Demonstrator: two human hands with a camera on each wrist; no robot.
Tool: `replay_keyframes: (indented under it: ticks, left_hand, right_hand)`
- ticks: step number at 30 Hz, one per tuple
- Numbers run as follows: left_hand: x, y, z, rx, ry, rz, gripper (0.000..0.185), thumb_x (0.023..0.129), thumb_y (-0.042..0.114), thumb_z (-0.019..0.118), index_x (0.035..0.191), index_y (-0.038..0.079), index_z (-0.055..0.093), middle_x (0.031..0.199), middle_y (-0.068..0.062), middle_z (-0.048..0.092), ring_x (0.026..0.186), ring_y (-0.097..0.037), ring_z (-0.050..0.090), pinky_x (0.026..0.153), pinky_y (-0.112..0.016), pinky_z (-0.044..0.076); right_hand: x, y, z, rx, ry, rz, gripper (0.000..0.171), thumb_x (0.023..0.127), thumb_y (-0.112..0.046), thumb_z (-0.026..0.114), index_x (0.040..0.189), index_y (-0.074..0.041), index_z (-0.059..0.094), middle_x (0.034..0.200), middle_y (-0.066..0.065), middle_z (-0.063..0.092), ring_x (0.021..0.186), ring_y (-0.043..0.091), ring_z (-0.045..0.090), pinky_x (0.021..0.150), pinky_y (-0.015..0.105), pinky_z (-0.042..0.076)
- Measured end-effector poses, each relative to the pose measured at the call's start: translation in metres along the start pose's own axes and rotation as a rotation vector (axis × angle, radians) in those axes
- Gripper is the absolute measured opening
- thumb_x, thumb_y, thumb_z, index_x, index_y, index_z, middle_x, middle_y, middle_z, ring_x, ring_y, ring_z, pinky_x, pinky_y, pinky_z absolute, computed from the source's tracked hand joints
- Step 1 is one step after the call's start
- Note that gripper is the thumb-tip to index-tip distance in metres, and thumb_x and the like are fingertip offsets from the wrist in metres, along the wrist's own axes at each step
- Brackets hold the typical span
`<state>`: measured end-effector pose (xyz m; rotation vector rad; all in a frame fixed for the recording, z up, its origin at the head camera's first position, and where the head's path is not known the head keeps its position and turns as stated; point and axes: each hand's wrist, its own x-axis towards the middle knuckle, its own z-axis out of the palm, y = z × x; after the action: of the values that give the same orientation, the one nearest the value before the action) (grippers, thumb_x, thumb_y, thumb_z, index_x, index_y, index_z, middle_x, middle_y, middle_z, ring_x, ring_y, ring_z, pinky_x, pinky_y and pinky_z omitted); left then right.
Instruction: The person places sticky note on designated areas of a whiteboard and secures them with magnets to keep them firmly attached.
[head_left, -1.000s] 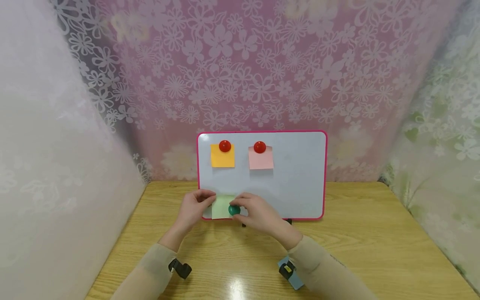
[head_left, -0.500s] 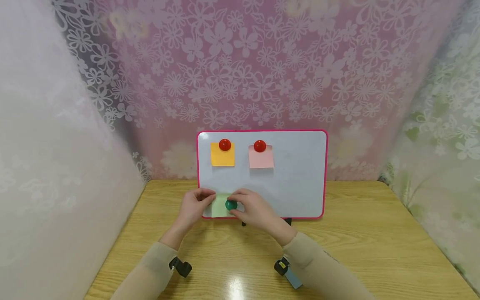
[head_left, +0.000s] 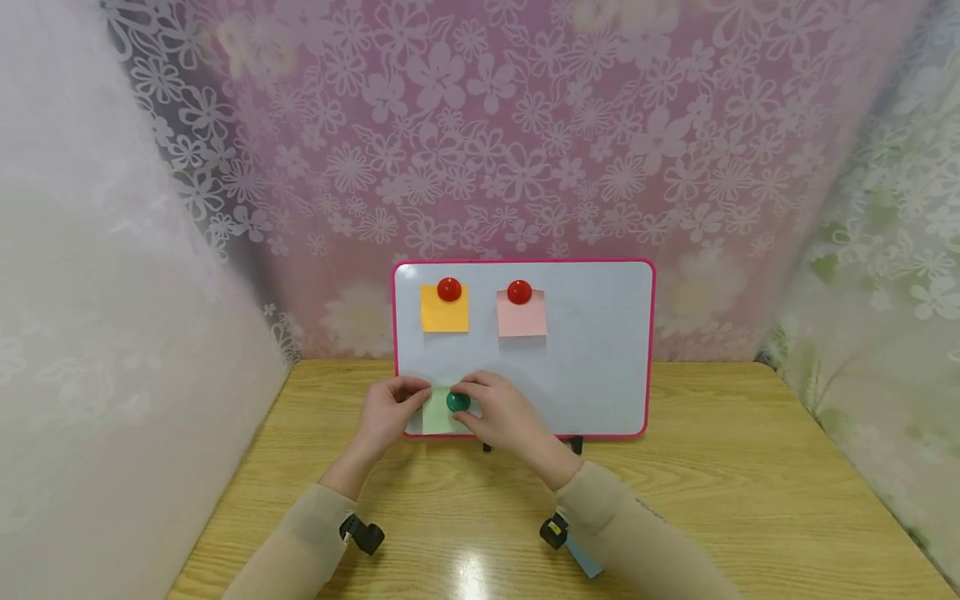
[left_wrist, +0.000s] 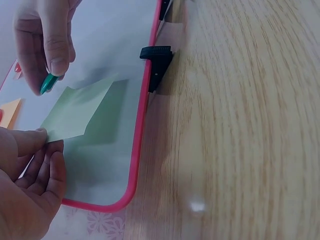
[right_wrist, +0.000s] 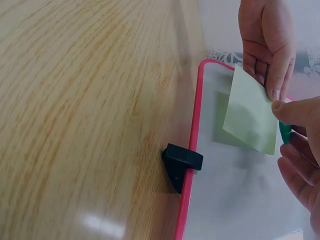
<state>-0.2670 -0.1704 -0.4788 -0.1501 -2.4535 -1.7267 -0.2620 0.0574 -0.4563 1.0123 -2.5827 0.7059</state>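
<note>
Two pinching grips: left hand [left_wrist: 25, 185] on green note [left_wrist: 75, 110], right hand [head_left: 498, 417] on green magnet [head_left: 457, 402], head view only.

green magnet [head_left: 457, 402]: has been carried up and a little to the left across the green sticky note [head_left: 437, 414]; a second ago it was low near the note's right edge, now it is seen close to the note's top edge.
right hand [head_left: 501, 414]: has been shifted up and leftward along the whiteboard [head_left: 600, 367] together with the magnet pinched in its grip.
right sleeve [head_left: 637, 542]: has been drawn leftward over the surface [head_left: 750, 500], and the wrist device [head_left: 558, 533] with it.
camera view: has been tilted slightly, so the board is seen a trace higher.
</note>
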Motion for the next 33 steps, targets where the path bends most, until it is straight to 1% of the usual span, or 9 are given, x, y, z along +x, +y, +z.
replay_keyframes:
  ticks: [7, 14, 19, 24, 27, 33]
  left_hand:
    - [0.000, 0.002, 0.001, 0.020, 0.014, 0.001, 0.011, 0.099, 0.012, 0.079, 0.107, 0.006, 0.083, 0.098, -0.005, 0.078, 0.087, -0.018, 0.067, 0.074, -0.024, 0.054]
    - [0.001, -0.001, 0.001, 0.030, 0.020, 0.024, 0.010, 0.098, 0.010, 0.080, 0.106, 0.005, 0.082, 0.097, -0.005, 0.078, 0.085, -0.017, 0.067, 0.074, -0.024, 0.053]
    - [0.001, 0.000, 0.002, 0.034, 0.024, 0.032, 0.010, 0.097, 0.011, 0.081, 0.105, 0.006, 0.083, 0.097, -0.004, 0.078, 0.084, -0.017, 0.067, 0.073, -0.024, 0.053]
    - [0.002, 0.000, 0.002, 0.049, 0.032, 0.055, 0.009, 0.097, 0.011, 0.081, 0.104, 0.006, 0.083, 0.095, -0.004, 0.078, 0.083, -0.016, 0.067, 0.072, -0.023, 0.052]
    - [0.002, -0.002, 0.003, 0.049, 0.028, 0.065, 0.009, 0.097, 0.011, 0.081, 0.103, 0.006, 0.083, 0.095, -0.004, 0.078, 0.083, -0.015, 0.067, 0.071, -0.024, 0.053]
    - [0.004, -0.006, 0.005, 0.059, 0.030, 0.063, 0.008, 0.096, 0.011, 0.082, 0.103, 0.006, 0.083, 0.095, -0.003, 0.078, 0.083, -0.015, 0.067, 0.072, -0.024, 0.053]
  right_hand:
    - [0.002, -0.001, 0.003, -0.031, 0.021, -0.011, 0.040, 0.091, -0.020, 0.090, 0.127, -0.007, 0.077, 0.121, 0.005, 0.071, 0.111, 0.022, 0.067, 0.100, 0.035, 0.057]
    - [0.005, -0.001, 0.007, -0.071, 0.044, -0.029, 0.039, 0.092, -0.020, 0.089, 0.126, -0.007, 0.077, 0.120, 0.005, 0.071, 0.112, 0.022, 0.066, 0.100, 0.034, 0.056]
    - [0.008, -0.002, 0.011, -0.102, 0.050, -0.017, 0.038, 0.093, -0.021, 0.088, 0.127, -0.007, 0.077, 0.120, 0.004, 0.071, 0.112, 0.021, 0.065, 0.101, 0.033, 0.056]
    - [0.011, -0.001, 0.017, -0.147, 0.065, -0.018, 0.037, 0.094, -0.023, 0.086, 0.127, -0.008, 0.077, 0.120, 0.004, 0.071, 0.113, 0.022, 0.065, 0.102, 0.033, 0.055]
    - [0.013, 0.000, 0.019, -0.163, 0.067, -0.019, 0.037, 0.095, -0.023, 0.086, 0.127, -0.008, 0.077, 0.121, 0.004, 0.071, 0.114, 0.022, 0.065, 0.102, 0.033, 0.055]
    - [0.013, -0.001, 0.020, -0.176, 0.064, -0.021, 0.037, 0.095, -0.021, 0.085, 0.128, -0.006, 0.076, 0.122, 0.005, 0.071, 0.115, 0.023, 0.065, 0.103, 0.033, 0.055]
